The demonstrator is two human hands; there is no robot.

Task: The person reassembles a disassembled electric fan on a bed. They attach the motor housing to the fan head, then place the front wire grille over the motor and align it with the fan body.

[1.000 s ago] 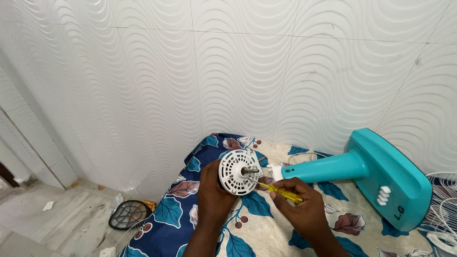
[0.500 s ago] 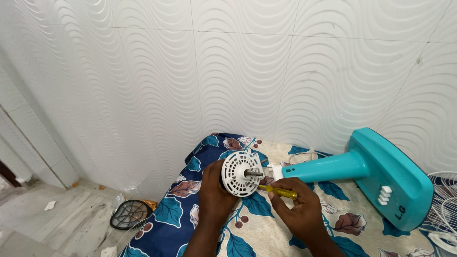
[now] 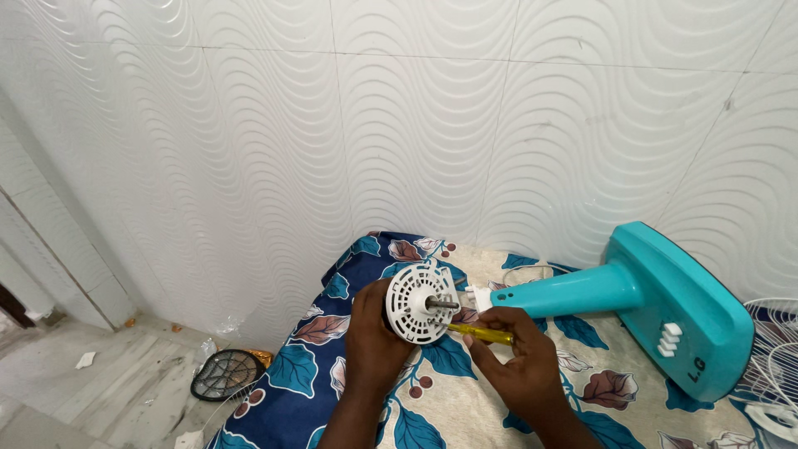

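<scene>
Floral cloth [image 3: 453, 391] meets wavy tiles [image 3: 416, 125]; left hand [image 3: 374, 345] grips motor [image 3: 421, 303], right hand [image 3: 519, 362] pinches screwdriver [image 3: 482, 334], tip hidden.

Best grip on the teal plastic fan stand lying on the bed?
Take the teal fan stand by its tapered neck, from above. The neck lies sideways, slim enough to wrap, and clear on top. The broad base is tilted on edge, too wide for one hand.
</scene>
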